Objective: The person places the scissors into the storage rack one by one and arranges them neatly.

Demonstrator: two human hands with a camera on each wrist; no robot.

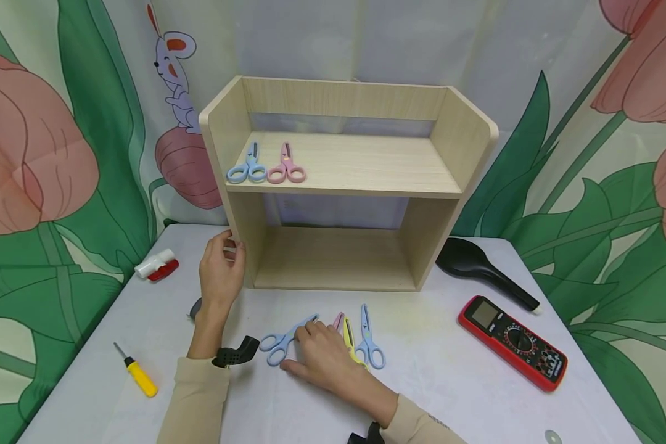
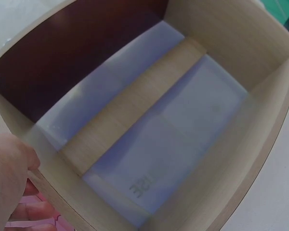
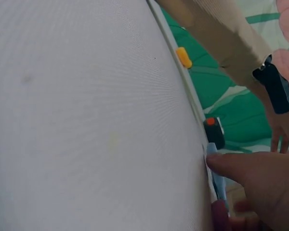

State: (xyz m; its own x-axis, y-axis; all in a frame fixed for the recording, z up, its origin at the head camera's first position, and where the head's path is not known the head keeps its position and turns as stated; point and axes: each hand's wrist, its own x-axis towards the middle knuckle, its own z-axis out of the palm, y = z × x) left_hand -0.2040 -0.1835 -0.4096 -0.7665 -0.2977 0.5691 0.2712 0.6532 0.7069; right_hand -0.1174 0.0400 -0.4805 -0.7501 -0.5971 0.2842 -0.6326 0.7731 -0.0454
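At the left side panel of a two-tier wooden shelf (image 1: 361,290) is my left hand (image 1: 220,271), its thumb at the panel's front edge and its fingers on the outer side. My right hand (image 1: 324,357) is low over the table, its bent fingers at the middle of slanted blue scissors (image 1: 277,342) and its thumb beside their handle loop. Under and behind this hand, pink scissors (image 1: 338,320) show only their tips. Just right of it lie yellow scissors (image 1: 348,336), partly covered, and other blue scissors (image 1: 366,339). The right wrist view has the thumb overlapping a light blue strip (image 3: 219,185).
On the upper tier sit blue scissors (image 1: 250,168) and pink scissors (image 1: 286,168). At left are a yellow-handled screwdriver (image 1: 139,375) and a white-and-red item (image 1: 156,266). A black ladle-like utensil (image 1: 477,265) and a red multimeter (image 1: 513,342) lie at right.
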